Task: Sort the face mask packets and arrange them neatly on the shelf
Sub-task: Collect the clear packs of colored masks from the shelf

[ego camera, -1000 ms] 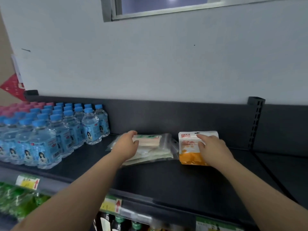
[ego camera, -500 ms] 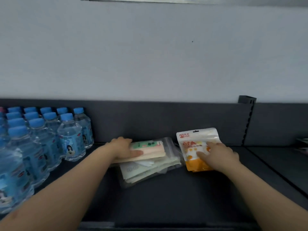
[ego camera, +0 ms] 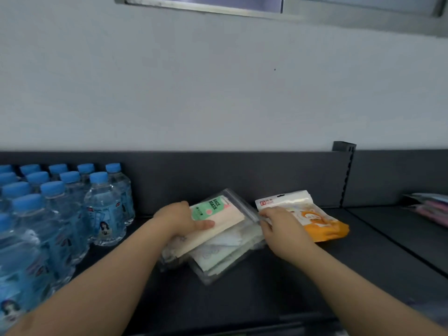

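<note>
A stack of clear face mask packets point(ego camera: 225, 253) lies askew in the middle of the dark shelf point(ego camera: 278, 282). The top packet point(ego camera: 218, 214) is peach with a green "FACE MASK" label. My left hand point(ego camera: 181, 219) grips this top packet at its left side, thumb lying across it. An orange and white packet point(ego camera: 315, 219) lies just right of the stack. My right hand point(ego camera: 281, 226) rests between the two, fingers curled at the right edge of the clear stack and partly over the orange packet.
Several blue-capped water bottles point(ego camera: 60, 214) crowd the shelf's left part. A slotted upright post point(ego camera: 346, 175) divides off the neighbouring shelf bay, where pink and pale packets point(ego camera: 429, 209) lie at the far right. The dark back panel and a white wall rise behind.
My right hand slid left off the orange packet's middle to the edge of the clear stack. The top peach packet has tilted further under my left hand. The view moved closer.
</note>
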